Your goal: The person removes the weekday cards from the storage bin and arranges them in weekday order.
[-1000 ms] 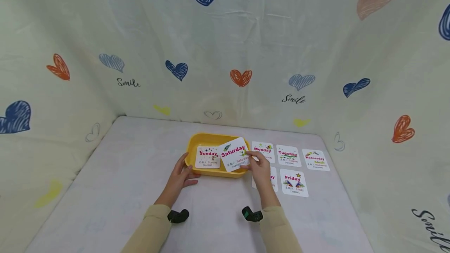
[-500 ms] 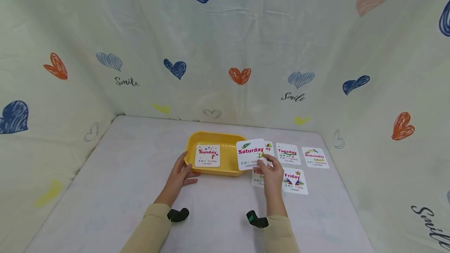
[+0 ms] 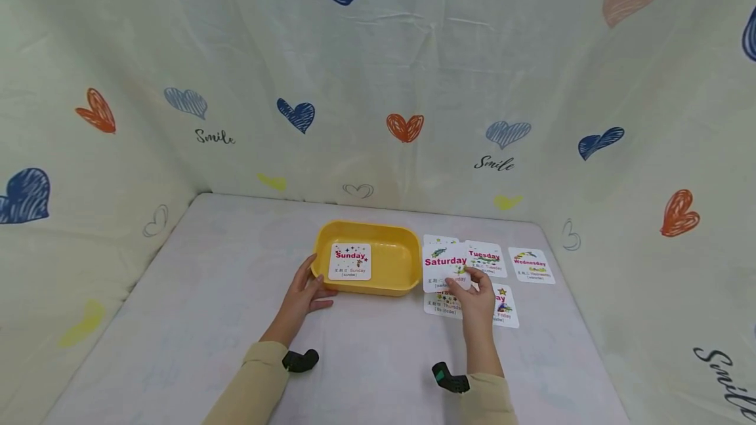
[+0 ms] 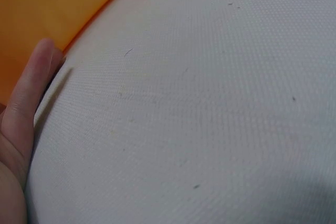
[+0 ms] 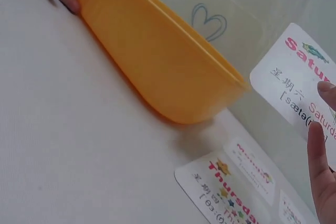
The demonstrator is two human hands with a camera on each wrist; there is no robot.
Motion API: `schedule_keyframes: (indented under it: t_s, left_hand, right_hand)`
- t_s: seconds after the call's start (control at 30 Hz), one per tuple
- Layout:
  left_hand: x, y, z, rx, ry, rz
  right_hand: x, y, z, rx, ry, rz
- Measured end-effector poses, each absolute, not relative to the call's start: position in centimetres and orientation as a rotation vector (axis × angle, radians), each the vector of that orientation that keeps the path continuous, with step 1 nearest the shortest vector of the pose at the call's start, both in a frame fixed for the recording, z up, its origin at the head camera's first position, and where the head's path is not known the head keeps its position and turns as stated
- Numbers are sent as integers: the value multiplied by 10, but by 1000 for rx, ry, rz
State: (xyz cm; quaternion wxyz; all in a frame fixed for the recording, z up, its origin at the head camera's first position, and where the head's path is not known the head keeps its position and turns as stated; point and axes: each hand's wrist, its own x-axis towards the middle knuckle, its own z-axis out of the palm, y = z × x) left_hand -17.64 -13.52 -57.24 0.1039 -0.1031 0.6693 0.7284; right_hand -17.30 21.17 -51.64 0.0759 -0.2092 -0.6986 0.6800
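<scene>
My right hand (image 3: 477, 294) pinches the lower right edge of a white card (image 3: 438, 269) printed "Saturday". The card is raised above the table, overlapping the Monday card (image 3: 440, 239) and the Thursday card (image 3: 443, 305) in the head view. In the right wrist view, thumb and finger press on the Saturday card (image 5: 294, 85). My left hand (image 3: 302, 297) grips the front left corner of a yellow tray (image 3: 390, 290); in the left wrist view a finger (image 4: 31, 85) lies against its outer wall. Inside the tray lies a Sunday card (image 3: 350, 262).
Tuesday (image 3: 485, 258) and Wednesday (image 3: 531, 265) cards lie to the right in the back row. A Friday card (image 3: 505, 307) lies in front, partly behind my right hand. The white table (image 3: 236, 248) meets a heart-patterned cloth backdrop (image 3: 354, 64) at the back.
The Saturday card, pinched in my right hand, has moved right from over the tray to over the laid-out cards, and has straightened from its tilt. My left hand stays on the tray.
</scene>
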Motion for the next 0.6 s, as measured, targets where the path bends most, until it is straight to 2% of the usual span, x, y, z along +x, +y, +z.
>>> schedule_keyframes:
  t_s: [0.6]
  left_hand:
    - [-175,-135,-573,-295,1951,2182]
  right_hand:
    - [-167,266,-522,-635,-2407,1750]
